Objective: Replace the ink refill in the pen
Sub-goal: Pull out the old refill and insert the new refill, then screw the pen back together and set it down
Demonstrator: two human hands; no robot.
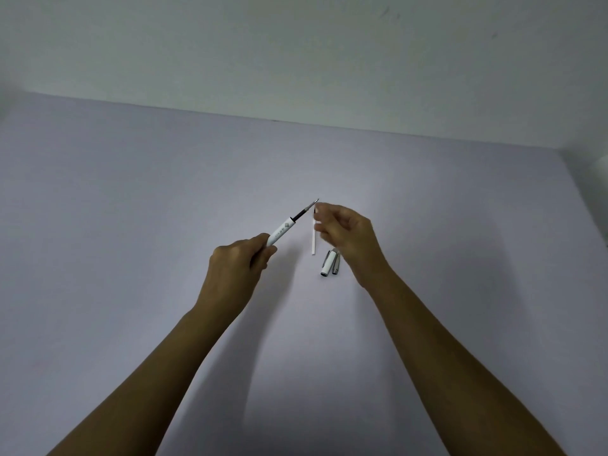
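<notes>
My left hand (238,264) grips the lower end of a white pen barrel (279,233), which slants up to the right. A dark refill (307,209) sticks out of the barrel's top, its metal tip just left of my right fingertips. My right hand (348,238) is pinched on the upper part of a thin white refill (314,241), which hangs nearly straight down beside the fingers. The white pen cap (328,263) with its metal clip lies on the table under my right hand, and a small grey pen part (336,265) lies beside it.
The work surface is a pale lilac table (131,209) that meets a white wall (296,54) at its far edge. The table's right edge runs down at the far right. Both forearms reach in from the bottom of the view.
</notes>
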